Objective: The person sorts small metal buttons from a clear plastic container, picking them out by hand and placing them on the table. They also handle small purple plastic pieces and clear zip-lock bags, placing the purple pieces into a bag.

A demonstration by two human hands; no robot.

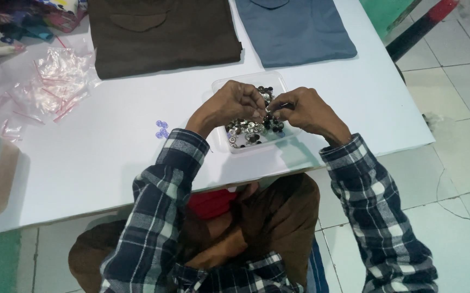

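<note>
Plaid sleeves lead to both hands over the clear tray (221, 87) of buttons (248, 129). Left hand (229, 106) and right hand (303, 111) fingers jointly pinch one small button (269, 110); judged step: sorting, needing fine separation next.

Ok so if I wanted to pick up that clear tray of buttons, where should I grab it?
Probably by the clear tray's two short side rims, coming in from left and right. It is shallow, open-topped and heaped with loose buttons, so it should stay level. The left hand and right hand sit over its middle, leaving the far corners bare on the white table.
</note>
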